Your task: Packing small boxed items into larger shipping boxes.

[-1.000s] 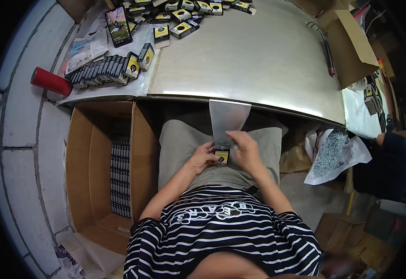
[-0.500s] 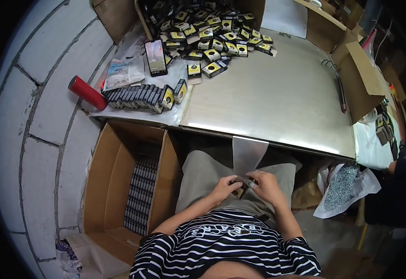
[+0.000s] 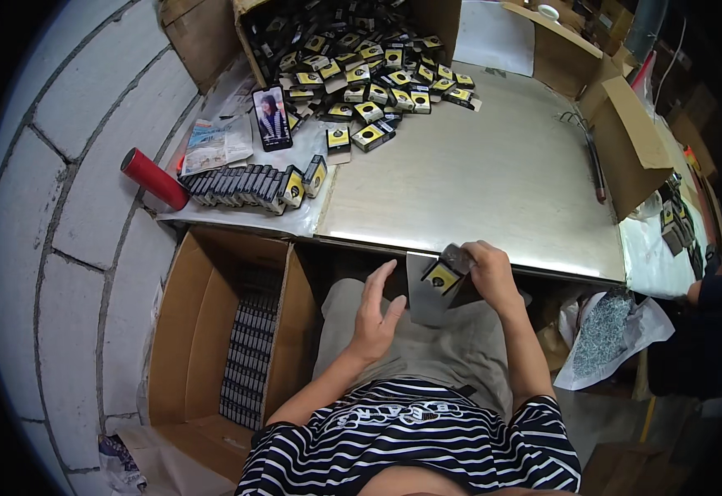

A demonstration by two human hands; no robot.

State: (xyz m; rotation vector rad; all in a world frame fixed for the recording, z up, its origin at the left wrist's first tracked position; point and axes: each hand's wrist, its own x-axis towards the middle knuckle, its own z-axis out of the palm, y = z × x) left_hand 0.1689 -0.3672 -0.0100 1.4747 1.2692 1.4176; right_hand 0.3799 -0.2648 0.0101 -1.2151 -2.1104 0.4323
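Operator apparel: striped top (image 3: 476, 436) with short sleeves (image 3: 544, 423), plain trousers (image 3: 414, 355).
Top: black, narrow white horizontal stripes, pale-outlined lettering (image 3: 402, 412) across the chest. Sleeves: matching stripes, loose cut. Trousers: grey, loose-fitting. Waist: small dark detail (image 3: 465, 389), too small to identify. Left hand (image 3: 374, 320) and right hand (image 3: 493, 275): bare.

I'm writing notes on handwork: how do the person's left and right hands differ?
The left hand is empty; the right hand holds a small black-and-yellow rectangular box. The left hand's fingers are extended, while the right hand's are curled. Both hands are bare.
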